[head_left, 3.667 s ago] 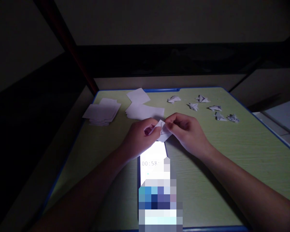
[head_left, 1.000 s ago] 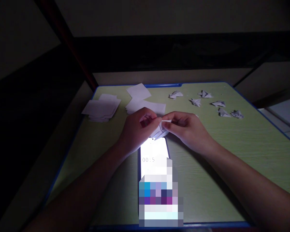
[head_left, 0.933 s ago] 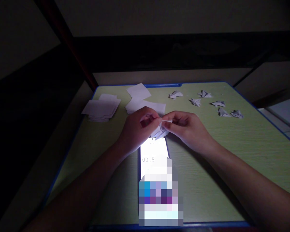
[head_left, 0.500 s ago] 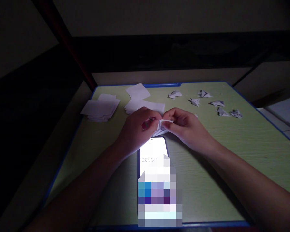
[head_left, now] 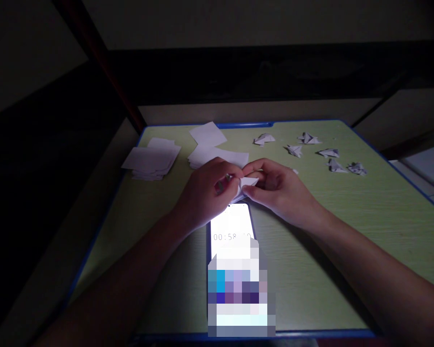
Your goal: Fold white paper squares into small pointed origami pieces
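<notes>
Between my two hands is a small folded piece of white paper [head_left: 249,185], just above the top end of a lit phone [head_left: 231,221]. My left hand [head_left: 211,190] pinches its left side between thumb and fingers. On the right side, my right hand [head_left: 277,190] grips it, the thumb lying along the near face and the fingers behind. Part of the paper is hidden by the fingers. The phone lies flat with a timer on its bright screen; its lower part is pixelated.
Stacked white paper sheets [head_left: 150,159] lie at the left edge of the green table [head_left: 347,270], with more sheets [head_left: 208,135] behind my left hand. Several small folded paper figures [head_left: 309,139] are spread at the back right. A blue rim [head_left: 246,125] borders the tabletop.
My right thumb has shifted slightly on the folded paper, and more of the paper's pointed right flap shows. Both hands keep their hold. The whole view has shifted a little.
</notes>
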`<state>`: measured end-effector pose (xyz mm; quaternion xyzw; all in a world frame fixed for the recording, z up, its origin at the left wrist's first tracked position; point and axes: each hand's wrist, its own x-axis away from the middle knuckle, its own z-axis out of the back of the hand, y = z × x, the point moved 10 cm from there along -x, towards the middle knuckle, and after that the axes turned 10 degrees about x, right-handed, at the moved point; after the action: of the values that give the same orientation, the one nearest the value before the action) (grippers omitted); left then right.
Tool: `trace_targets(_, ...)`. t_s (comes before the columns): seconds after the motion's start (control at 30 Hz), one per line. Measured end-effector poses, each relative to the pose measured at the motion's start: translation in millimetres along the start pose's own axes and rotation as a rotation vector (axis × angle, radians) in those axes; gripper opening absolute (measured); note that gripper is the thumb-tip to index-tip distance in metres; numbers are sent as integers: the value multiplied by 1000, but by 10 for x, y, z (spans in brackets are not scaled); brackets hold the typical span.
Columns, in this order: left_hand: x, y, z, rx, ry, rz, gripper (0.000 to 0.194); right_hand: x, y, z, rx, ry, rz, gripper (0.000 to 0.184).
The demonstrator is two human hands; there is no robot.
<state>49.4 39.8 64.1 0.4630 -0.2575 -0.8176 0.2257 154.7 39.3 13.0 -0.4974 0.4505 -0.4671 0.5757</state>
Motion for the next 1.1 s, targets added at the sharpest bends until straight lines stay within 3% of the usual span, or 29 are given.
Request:
trace_targets(0.27,-5,17,6,-26,4,-27,12,-3,8,-2,27,-8,-11,26)
trace_targets(0.47,-7,30,18,-63,17,-42,13,-24,27,96,42,46,-14,10)
trace_targets(0.77,-4,44,57,-72,71,-54,12,-4,-7,3,-47,-20,-32,29)
trace_targets(1.1,0,51,44,-44,62,-61,14,-4,-8,17,-6,-3,-3,29)
